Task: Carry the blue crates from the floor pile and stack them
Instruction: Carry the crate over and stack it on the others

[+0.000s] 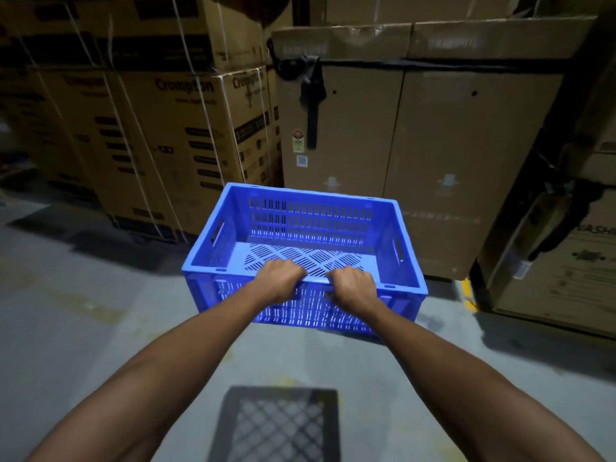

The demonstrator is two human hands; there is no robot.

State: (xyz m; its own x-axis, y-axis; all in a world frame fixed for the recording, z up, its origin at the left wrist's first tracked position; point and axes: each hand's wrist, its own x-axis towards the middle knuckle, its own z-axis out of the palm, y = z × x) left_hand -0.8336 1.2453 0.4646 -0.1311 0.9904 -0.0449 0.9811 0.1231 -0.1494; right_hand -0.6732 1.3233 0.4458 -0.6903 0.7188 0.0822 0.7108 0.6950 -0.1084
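Observation:
One empty blue crate with slotted walls and a lattice bottom hangs in the air in front of me, above the grey floor. My left hand and my right hand sit side by side on its near long rim, fingers curled over the edge. The crate's lattice shadow falls on the floor below my forearms. No crate pile or stack shows in this view.
Tall strapped cardboard boxes stand at the left. Large brown cartons with a black strap rise straight ahead, close behind the crate. More cartons stand at the right, by a yellow floor mark. Grey concrete floor spreads to the left.

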